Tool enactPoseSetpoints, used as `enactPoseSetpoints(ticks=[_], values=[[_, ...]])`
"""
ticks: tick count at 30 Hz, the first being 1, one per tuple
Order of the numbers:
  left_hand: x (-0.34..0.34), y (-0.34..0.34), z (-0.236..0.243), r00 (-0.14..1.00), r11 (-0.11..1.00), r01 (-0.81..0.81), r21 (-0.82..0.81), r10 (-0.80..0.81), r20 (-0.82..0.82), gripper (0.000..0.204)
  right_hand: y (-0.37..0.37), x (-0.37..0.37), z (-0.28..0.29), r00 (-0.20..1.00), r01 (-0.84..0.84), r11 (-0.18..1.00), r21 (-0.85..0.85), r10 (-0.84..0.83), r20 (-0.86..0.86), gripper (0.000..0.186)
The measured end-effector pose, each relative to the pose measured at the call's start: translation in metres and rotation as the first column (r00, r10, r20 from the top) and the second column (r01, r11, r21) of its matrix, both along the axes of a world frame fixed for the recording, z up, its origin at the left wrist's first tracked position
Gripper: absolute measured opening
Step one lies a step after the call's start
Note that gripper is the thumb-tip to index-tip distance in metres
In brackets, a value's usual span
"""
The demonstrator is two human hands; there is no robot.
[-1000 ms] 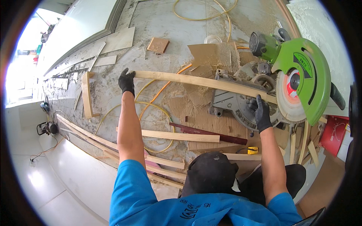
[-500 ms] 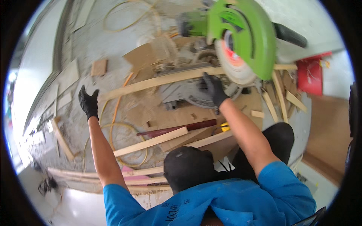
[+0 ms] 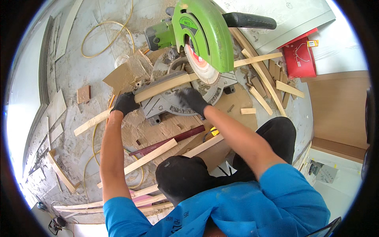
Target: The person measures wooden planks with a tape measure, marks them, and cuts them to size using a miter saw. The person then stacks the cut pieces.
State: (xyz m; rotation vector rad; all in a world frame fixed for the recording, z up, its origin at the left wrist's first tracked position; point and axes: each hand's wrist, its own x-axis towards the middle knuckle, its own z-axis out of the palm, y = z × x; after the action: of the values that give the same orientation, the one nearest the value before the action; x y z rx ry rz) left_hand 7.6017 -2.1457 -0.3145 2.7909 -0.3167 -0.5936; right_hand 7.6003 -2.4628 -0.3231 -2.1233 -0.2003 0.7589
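Observation:
A long pale wooden strip [image 3: 161, 87] lies across the base of a green miter saw [image 3: 209, 35], against its grey fence. Its left end sticks out past the base. My left hand [image 3: 125, 103], in a black glove, is closed around the strip just left of the saw base. My right hand [image 3: 190, 99], gloved too, hovers over or rests on the near side of the base, left of the raised round blade [image 3: 203, 71]. Motion smears its fingers, and a gap shows between it and the strip.
Offcuts and strips [image 3: 290, 89] lie right of the saw by a red bag [image 3: 299, 59]. Nearer me are a dark red strip [image 3: 169, 140], a yellow tape measure [image 3: 214, 131] and more wood strips. A yellow hose [image 3: 103, 24] loops across the dusty floor.
My left hand has moved right from beyond the strip's end and closed on it. My right hand's fingers have come off the strip toward me. The whole view has shifted.

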Motion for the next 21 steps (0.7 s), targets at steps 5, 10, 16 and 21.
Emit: enactPoseSetpoints(ticks=[5, 10, 16, 21], values=[[-0.020, 0.027, -0.015, 0.996, 0.997, -0.080, 0.017, 0.079, 0.049, 0.038, 0.006, 0.004, 0.256, 0.409, -0.383, 0.907, 0.178, -0.007, 0.913, 0.031], [-0.006, 0.003, -0.003, 0.996, 0.999, -0.045, 0.004, 0.045, 0.079, 0.039, -0.090, 0.104, 0.339, 0.231, 0.004, 0.765, -0.644, 0.626, 0.745, 0.081], [-0.008, 0.013, -0.010, 0.999, 1.000, -0.026, 0.001, 0.026, 0.042, 0.041, -0.105, 0.119, 0.296, 0.271, -0.266, 0.617, -0.741, 0.785, 0.557, 0.068], [-0.010, 0.005, -0.001, 0.998, 0.998, -0.061, -0.014, 0.061, 0.020, 0.040, -0.133, 0.053, 0.245, 0.263, -0.230, 0.684, -0.692, 0.729, 0.632, 0.052]])
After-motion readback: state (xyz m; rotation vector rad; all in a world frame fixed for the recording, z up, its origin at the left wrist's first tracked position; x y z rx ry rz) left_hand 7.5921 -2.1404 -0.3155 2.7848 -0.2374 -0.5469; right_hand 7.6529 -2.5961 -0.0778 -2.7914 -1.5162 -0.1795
